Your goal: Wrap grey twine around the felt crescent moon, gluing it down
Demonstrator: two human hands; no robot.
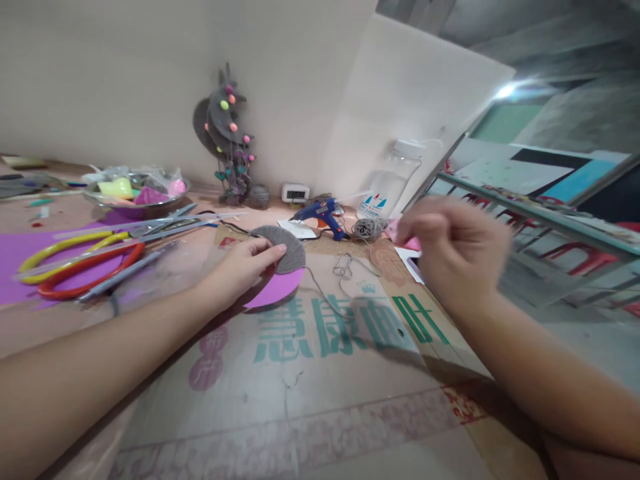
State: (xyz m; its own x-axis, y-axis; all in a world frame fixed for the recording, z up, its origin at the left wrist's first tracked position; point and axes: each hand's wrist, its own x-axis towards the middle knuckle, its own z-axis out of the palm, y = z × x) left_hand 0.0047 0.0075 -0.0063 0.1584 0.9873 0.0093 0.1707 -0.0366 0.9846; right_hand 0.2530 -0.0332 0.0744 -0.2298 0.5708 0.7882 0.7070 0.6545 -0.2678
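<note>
My left hand [254, 265] pinches a disc by its left edge, thumb on top. The disc's upper part is covered in grey yarn [283, 248]; its lower part is bare purple-pink card [277, 288]. A loose strand of grey yarn [325, 293] trails from its right side across the cardboard and loops toward a grey yarn ball [369, 229]. My right hand [457, 250] is raised at the right, fingers curled closed and blurred by motion; whether something is in them is hidden. Beyond the disc lies a blue glue gun [324, 217].
Printed cardboard [300, 400] covers the table. Left are scissors with yellow and red handles [90, 270], glue sticks, purple sheet [15, 257] and a metal bowl [137, 208]. Along the wall stand a grey moon-shaped decoration [227, 127], a small clock [295, 193] and a clear bottle [387, 180].
</note>
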